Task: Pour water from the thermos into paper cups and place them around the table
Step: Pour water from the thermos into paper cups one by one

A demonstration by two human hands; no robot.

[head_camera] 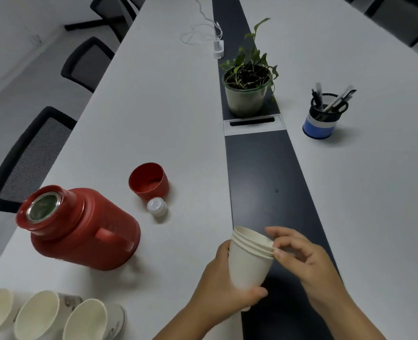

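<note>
Cups nested in a short stack sit in the left hand, held above the near edge of the long table where its white top meets the dark centre strip. That hand wraps the lower body of the stack, fingers behind it and thumb across the base, so the stack tilts with its rims toward the far right. The right hand comes in from the right, its thumb and forefinger narrowed onto the stacked rims at the uppermost cup's edge; whether it has a firm hold on that rim cannot be told.

Left of the hands stands the red thermos, open, its metal mouth showing. Its red cap rests mouth-up just beyond it, with a small white stopper beside the cap on the near side. Three more paper cups stand in a row at the near left corner of the table.

Farther off, a potted plant stands on the centre strip, a pen holder to the right of it, a white charger with cable beyond. Black mesh chairs line the left side.
</note>
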